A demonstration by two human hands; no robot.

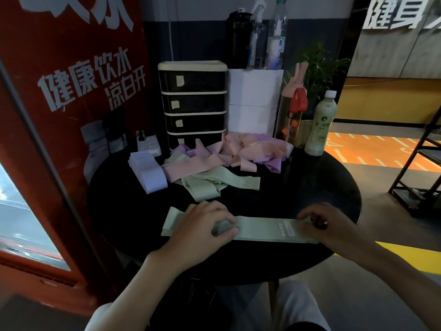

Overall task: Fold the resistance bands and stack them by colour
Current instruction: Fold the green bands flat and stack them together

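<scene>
Lying flat along the near edge of the table (298,187), the green band (262,229) is kept straight, probably so that its ends can be brought together squarely for a fold. Left hand (205,225): palm down, grip closed, fingers and thumb pinching the band left of its middle. Right hand (317,224): palm down, fingers bent onto the labelled right end; whether this grip pinches or only presses cannot be told. Unfolded bands (229,154) lie heaped behind.

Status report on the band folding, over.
Left hand pinches green band mid-length; right hand on its labelled end, grip unclear. Band flat on black table. Loose pile of pink, purple, green bands behind, clear of the hands.
</scene>
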